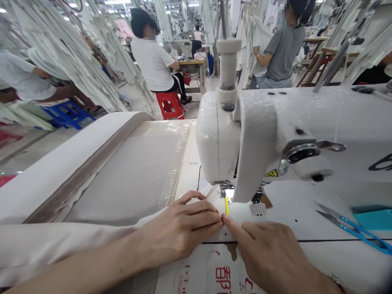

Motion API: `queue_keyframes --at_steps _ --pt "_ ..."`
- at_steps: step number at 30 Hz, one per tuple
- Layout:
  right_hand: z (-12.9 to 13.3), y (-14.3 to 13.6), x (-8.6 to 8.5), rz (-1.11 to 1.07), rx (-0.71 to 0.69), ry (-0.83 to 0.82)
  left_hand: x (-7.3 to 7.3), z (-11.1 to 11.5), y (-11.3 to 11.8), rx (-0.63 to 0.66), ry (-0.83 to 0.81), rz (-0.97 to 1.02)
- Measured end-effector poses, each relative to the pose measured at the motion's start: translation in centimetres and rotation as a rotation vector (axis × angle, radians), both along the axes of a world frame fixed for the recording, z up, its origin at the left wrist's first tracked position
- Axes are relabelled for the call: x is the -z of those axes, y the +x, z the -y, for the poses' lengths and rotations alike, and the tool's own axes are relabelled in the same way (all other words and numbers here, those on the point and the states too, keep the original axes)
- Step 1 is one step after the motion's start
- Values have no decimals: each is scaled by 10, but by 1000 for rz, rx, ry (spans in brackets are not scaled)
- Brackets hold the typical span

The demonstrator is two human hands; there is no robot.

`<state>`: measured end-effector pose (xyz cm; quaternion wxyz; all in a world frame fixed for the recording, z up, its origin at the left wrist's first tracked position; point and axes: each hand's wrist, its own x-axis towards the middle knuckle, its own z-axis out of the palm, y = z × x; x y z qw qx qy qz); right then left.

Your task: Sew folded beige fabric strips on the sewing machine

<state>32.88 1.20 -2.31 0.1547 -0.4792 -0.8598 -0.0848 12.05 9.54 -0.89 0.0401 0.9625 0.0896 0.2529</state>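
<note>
A white sewing machine (257,134) stands over its bed, with the presser foot (226,188) low on pale fabric (211,194). My left hand (183,226) lies on this fabric, thumb and fingertips pressed together at its edge just in front of the foot. My right hand (269,249) reaches in from the right, its index fingertip meeting the left fingertips; its other fingers are curled under. A short yellow strip (227,206) runs from the foot towards the fingertips. The fabric continues left beneath my left forearm.
Blue-handled scissors (358,230) lie at the right beside a turquoise object (375,219). A fabric stack (82,163) fills the left side. Beyond are a person on a red stool (170,105), a person in grey (280,53), a blue stool (67,113) and hanging cloth.
</note>
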Motion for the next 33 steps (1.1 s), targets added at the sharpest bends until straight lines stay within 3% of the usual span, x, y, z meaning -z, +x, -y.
queue_keyframes --at_steps 6,14,20,23,25,28,30,33 --pt "5 -2 9 74 -48 58 -2 2 -5 -41 -39 -43" --pt "-22 -5 1 115 26 149 0 -23 0 -112 -13 -108" --pt "-27 -5 5 158 23 246 9 -51 -2 -156 -240 7" --pt "-23 -7 3 137 1 294 8 -53 -8 -225 -302 50" --pt "-20 -9 2 132 10 289 2 -47 -12 -414 -264 22" --pt "-19 -13 1 156 25 277 -14 -34 -17 -749 -238 -235" --pt "-22 -13 2 182 18 287 -29 -28 -20 -821 -298 -418" --pt "-24 -11 4 159 10 306 -56 -22 -29 -801 -344 -448"
